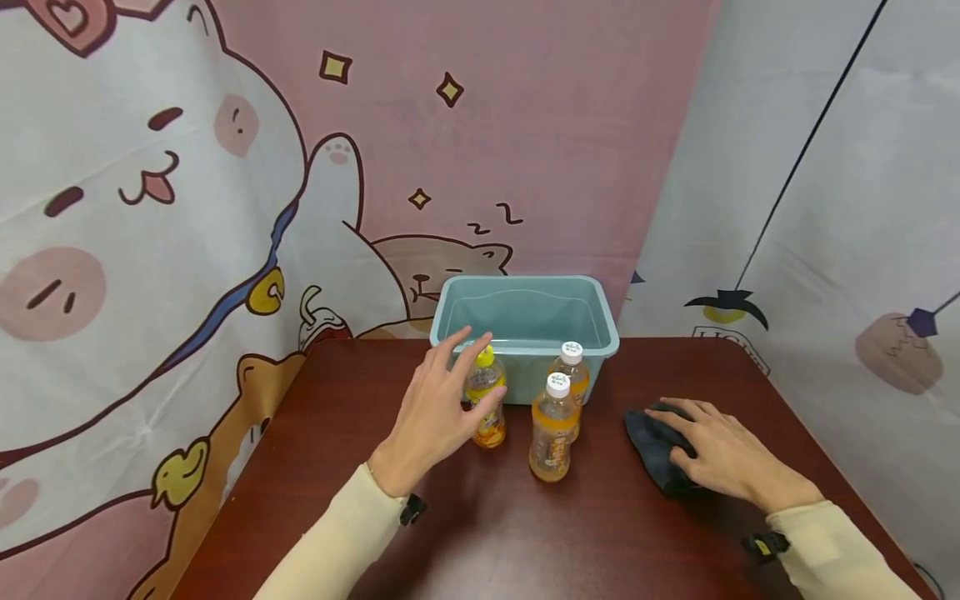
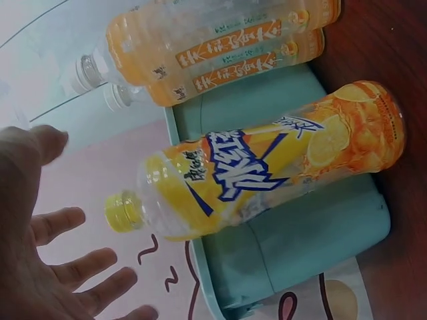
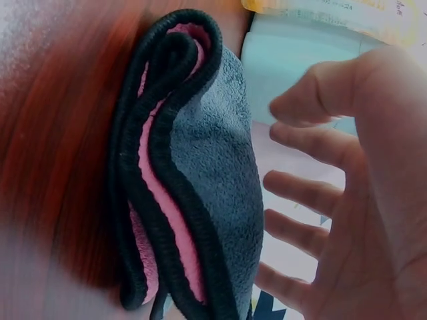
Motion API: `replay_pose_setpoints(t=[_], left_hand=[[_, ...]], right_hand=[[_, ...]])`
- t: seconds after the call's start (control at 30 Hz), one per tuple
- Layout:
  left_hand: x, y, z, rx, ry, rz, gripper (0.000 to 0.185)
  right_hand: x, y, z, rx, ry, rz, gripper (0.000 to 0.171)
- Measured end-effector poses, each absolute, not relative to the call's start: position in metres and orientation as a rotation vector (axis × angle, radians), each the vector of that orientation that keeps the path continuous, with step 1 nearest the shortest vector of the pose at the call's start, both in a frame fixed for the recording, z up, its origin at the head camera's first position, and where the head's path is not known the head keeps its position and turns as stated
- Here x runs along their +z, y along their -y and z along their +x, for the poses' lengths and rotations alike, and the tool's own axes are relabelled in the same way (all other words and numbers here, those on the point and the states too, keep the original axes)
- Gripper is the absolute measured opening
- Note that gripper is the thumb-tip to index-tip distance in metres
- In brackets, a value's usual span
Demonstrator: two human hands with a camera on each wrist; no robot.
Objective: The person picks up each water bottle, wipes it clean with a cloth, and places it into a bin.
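Left hand (image 1: 438,408) is hovering beside the yellow-capped bottle (image 2: 267,170), fingers spreading wide, thumb standing well off, holding nothing. Right hand (image 1: 723,450) is hanging over the folded cloth (image 3: 217,150), fingers loosely bent and slightly apart, gripping nothing; can't tell if the fingertips are touching it. Yellow-capped bottle is standing upright on the table (image 1: 322,475), just in front of the tub (image 1: 525,379), left of the other two bottles. It's showing clear plastic at the shoulder, a ribbed yellow cap, and a glossy yellow-orange label carrying blue-and-white lettering and lemon slices. Cloth is lying on the table to the right of the bottles, looking soft and fuzzy: grey-blue pile outside, pink inside, thick black stitched edging curling in a loop at one end. Two white-capped bottles are standing close together, front one (image 1: 551,442) partly covering the rear one (image 1: 577,379); both are showing clear plastic with orange bands and orange lettering. Tub is sitting against the backdrop (image 1: 570,133), pale teal, smooth, rectangular, rim flaring outward. Table is showing reddish-brown wood grain and a soft sheen; backdrop is hanging creased, wearing cartoon animals
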State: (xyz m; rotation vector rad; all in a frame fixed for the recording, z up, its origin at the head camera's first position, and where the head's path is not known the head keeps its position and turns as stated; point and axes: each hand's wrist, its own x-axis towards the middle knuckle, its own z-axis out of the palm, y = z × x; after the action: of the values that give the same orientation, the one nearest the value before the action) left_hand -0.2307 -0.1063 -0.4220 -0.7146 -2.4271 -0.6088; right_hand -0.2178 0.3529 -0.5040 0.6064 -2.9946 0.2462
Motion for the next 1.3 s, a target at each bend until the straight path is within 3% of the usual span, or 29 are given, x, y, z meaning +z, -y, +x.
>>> replay_pose_setpoints(t=[0.37,1.3], left_hand=[[-0.427,0.107,-0.243,-0.713,2.425,-0.740,0.051],[-0.427,0.108,-0.251,-0.730,2.428,-0.766,0.047]], right_hand=[[-0.508,-0.359,-0.224,0.212,3.058,0.652,0.065],[-0.506,-0.361,-0.243,0.025,2.983,0.895,0.078]])
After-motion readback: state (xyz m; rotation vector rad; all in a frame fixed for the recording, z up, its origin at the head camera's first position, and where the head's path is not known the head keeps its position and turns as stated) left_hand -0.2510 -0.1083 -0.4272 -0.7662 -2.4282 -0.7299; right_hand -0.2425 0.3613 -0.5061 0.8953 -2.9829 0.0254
